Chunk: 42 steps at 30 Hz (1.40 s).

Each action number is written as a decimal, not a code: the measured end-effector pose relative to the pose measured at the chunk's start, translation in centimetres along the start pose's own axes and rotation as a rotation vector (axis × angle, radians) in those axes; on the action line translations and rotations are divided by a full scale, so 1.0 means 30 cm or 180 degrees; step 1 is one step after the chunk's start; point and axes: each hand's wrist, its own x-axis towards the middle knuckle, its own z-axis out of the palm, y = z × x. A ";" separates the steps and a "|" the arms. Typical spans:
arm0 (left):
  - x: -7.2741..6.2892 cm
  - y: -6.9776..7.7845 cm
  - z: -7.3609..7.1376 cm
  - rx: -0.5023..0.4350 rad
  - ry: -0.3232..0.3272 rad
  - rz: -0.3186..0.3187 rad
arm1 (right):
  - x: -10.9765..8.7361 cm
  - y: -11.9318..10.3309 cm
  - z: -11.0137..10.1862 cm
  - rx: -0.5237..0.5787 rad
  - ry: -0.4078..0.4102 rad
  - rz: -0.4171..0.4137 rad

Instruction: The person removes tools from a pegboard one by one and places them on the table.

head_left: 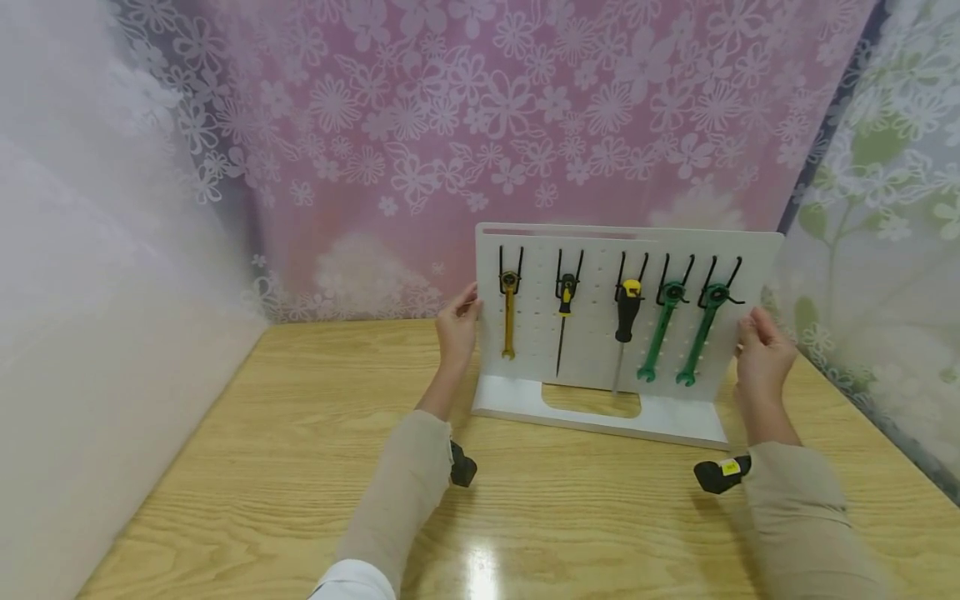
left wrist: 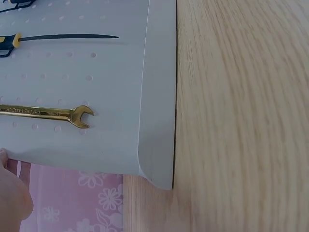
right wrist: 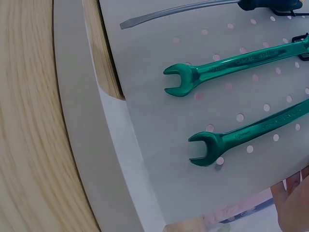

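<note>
A white pegboard stand (head_left: 534, 342) stands upright on the table. My left hand (head_left: 457, 329) grips its left side edge, while my right hand (head_left: 765, 354) holds the right one. Black hooks carry a gold wrench (head_left: 509, 321), a thin yellow-and-black screwdriver (head_left: 566, 300), a larger black-handled screwdriver (head_left: 626, 317) and two green wrenches (head_left: 660, 337). The left wrist view shows the gold wrench's open end (left wrist: 79, 116) pointing toward the base. In the right wrist view both green wrenches (right wrist: 241, 65) hang side by side; the right hand's fingers (right wrist: 294, 205) are partly cut off.
The wooden table (head_left: 315, 467) extends to the left and in front of the stand. Behind it hangs a pink floral curtain (head_left: 450, 150), with a pale panel (head_left: 112, 292) on the left and floral fabric (head_left: 885, 217) on the right. The stand's base (head_left: 517, 400) has a cut-out.
</note>
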 end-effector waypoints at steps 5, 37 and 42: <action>0.005 0.000 -0.031 -0.0026 0.0008 0.0008 | -0.014 0.015 0.027 -0.0022 -0.0044 -0.0086; 0.024 -0.003 -0.199 -0.0161 0.0206 -0.0094 | -0.087 0.098 0.150 -0.0600 -0.0232 -0.0187; 0.026 -0.006 -0.226 -0.0153 0.0273 -0.0075 | -0.090 0.123 0.169 -0.0596 -0.0275 -0.0320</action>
